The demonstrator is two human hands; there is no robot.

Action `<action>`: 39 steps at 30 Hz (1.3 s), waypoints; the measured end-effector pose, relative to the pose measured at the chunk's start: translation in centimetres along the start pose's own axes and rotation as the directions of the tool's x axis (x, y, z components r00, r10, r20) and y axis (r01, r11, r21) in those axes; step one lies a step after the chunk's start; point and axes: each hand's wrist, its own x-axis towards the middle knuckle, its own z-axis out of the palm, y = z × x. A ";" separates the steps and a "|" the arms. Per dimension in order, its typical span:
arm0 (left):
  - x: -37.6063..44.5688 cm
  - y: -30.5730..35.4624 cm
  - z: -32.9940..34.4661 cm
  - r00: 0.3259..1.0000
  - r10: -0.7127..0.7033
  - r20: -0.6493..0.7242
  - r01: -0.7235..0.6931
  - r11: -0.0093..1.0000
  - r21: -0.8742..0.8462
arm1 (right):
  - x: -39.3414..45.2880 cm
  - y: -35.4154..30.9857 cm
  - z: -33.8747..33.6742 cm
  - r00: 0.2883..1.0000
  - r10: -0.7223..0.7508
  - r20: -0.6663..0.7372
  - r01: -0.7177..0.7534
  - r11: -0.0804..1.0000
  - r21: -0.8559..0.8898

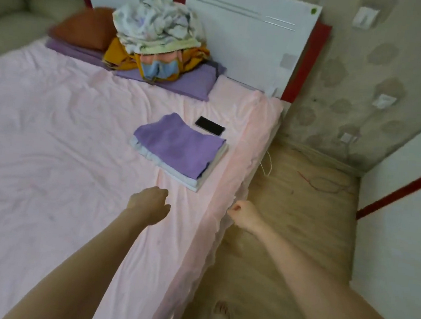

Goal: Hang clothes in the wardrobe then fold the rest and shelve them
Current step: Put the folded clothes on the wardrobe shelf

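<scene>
A stack of folded clothes (179, 151), purple on top with white layers below, lies near the right edge of the pink bed (51, 144). My left hand (148, 204) hovers over the bed just in front of the stack, fingers loosely curled, holding nothing. My right hand (244, 215) hangs beside the bed's edge, to the right of the stack, fingers curled with nothing in them. A pile of unfolded laundry (156, 41), floral, yellow and blue-pink, sits on a purple pillow (198, 83) at the head of the bed.
A black phone (210, 126) lies just behind the stack. An orange cushion (88, 26) rests by the white headboard (254, 42). Wooden floor (297, 206) runs along the bed's right side, with a white wardrobe panel (403, 229) at far right. My foot (221, 312) is below.
</scene>
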 end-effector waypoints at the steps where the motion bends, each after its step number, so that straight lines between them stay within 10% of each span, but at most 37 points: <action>1: 1.5 0.2 -0.3 1.000 -0.019 0.005 0.019 0.999 -0.030 | 2.7 -0.6 -0.6 1.000 0.011 0.016 -0.011 1.000 0.021; 20: 26.7 2.0 10.1 0.978 0.026 -0.206 -0.053 0.991 -0.126 | 34.2 -3.4 5.8 0.926 0.341 0.162 -0.373 0.758 0.535; 39: 42.8 5.4 15.6 0.996 -0.052 -0.068 0.058 0.993 0.098 | 48.0 -1.9 9.4 0.906 0.183 0.381 -0.420 0.501 0.757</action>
